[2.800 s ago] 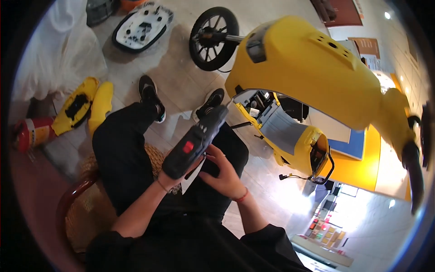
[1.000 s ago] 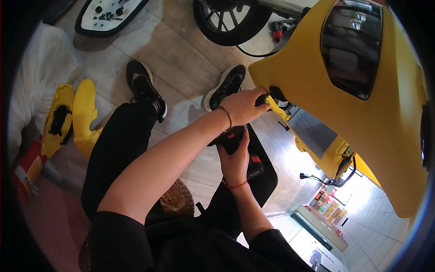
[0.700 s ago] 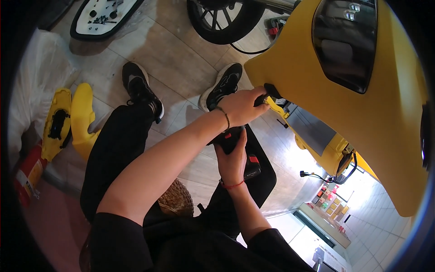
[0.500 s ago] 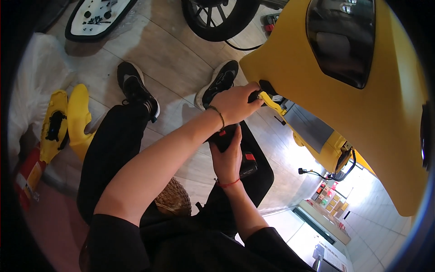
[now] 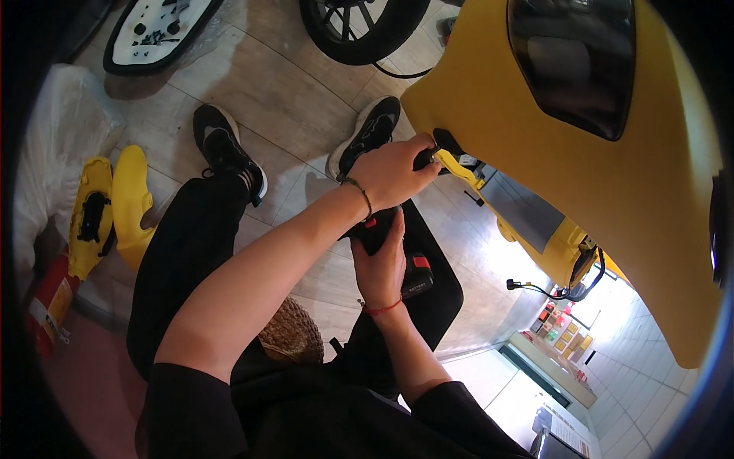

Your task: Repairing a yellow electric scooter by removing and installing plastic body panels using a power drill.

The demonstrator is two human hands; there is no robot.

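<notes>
I hold a black cordless drill with red details (image 5: 414, 271) over my right thigh. My right hand (image 5: 377, 271) is closed around its grip. My left hand (image 5: 388, 172) is closed on a dark part at the drill's front end, partly hidden by my fingers, against the lower edge of the yellow scooter's front body (image 5: 459, 92). A small black piece (image 5: 446, 141) is on that edge, beside a yellow strip (image 5: 462, 172). The drill's tip and its exact contact with the scooter are hidden.
Yellow panels (image 5: 134, 199) and a red extinguisher (image 5: 50, 306) lie at left. A white tray (image 5: 157, 57) holds small dark parts. A front wheel (image 5: 367, 38) is above my shoes. The scooter's footboard (image 5: 520, 214) and dangling connector (image 5: 512, 284) are at right.
Since the oldest frame, my left hand has moved to the drill's front at the scooter's edge and my right onto the grip. Over the last second, the grip barely changed; the view shifted slightly.
</notes>
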